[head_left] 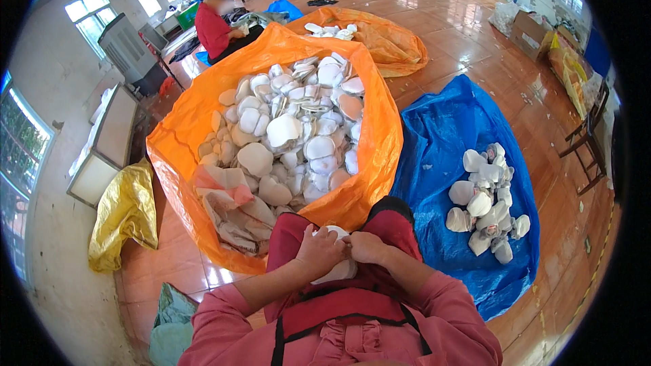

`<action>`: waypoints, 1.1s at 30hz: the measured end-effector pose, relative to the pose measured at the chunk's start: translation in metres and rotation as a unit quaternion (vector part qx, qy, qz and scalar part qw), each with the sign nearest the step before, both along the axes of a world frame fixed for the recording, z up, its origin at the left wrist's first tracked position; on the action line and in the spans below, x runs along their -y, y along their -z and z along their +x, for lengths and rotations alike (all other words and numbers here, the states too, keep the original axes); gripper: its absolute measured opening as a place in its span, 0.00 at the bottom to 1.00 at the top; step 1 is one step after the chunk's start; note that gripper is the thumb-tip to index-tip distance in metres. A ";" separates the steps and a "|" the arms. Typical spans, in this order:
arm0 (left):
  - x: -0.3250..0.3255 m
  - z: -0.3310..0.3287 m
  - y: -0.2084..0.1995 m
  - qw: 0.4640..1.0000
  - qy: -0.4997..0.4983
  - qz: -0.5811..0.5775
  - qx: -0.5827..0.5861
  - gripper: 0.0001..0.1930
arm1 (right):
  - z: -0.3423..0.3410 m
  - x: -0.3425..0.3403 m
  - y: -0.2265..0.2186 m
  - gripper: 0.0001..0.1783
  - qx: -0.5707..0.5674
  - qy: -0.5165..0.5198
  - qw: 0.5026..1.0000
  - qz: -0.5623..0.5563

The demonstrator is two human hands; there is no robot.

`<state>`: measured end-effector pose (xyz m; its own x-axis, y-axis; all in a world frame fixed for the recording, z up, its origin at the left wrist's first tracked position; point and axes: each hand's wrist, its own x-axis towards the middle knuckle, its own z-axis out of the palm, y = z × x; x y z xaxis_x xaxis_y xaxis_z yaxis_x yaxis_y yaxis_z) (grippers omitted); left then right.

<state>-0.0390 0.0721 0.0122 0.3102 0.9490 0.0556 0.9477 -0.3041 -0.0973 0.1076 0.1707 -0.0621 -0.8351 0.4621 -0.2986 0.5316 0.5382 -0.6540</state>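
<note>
A room with white walls and a glossy reddish-brown tiled floor (pixel 444 47) spreads around the person, with windows (pixel 93 15) along the upper left of the frame. A grey air cooler (pixel 129 47) stands near that wall, and a co-worker in a red top (pixel 215 30) sits at the upper left, beyond a large open orange sack (pixel 382 118).

The orange sack fills the centre of the frame, heaped with pale rounded pads (pixel 285 130); a crumpled beige and pink cloth (pixel 234 210) lies at its lower left, inside the rim. Behind it, toward the top, a second orange sheet (pixel 393 41) bears a small white pile (pixel 330 31).

At the lower centre, the white rounded pad (pixel 341 271) is over the person's red-trousered lap. The left hand (pixel 321 255) lies across it, fingers bent and holding it. The right hand (pixel 367 247) is curled closed at the pad's upper right edge, its fingertips meeting the left's; what exactly those fingertips pinch is hidden.

Right of centre, a blue plastic sheet (pixel 434 183) carries a loose cluster of whitish cupped pieces (pixel 489 205). A yellow sack (pixel 125 217) slumps at the left, a wooden chair (pixel 588 139) stands at the right edge, and a cardboard box (pixel 527 35) sits at the upper right.
</note>
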 end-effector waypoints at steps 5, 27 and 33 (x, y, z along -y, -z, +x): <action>-0.016 -0.013 0.000 0.987 0.105 -0.125 -0.009 0.14 | 0.002 0.000 -0.001 0.17 -0.015 -0.040 0.999 0.013; -0.011 -0.015 0.014 0.991 -0.019 -0.020 0.134 0.06 | 0.024 -0.013 -0.007 0.18 -0.055 -0.108 0.990 0.074; -0.015 -0.013 0.008 0.992 -0.016 -0.064 0.111 0.06 | 0.025 -0.014 -0.020 0.16 -0.060 -0.121 0.986 0.101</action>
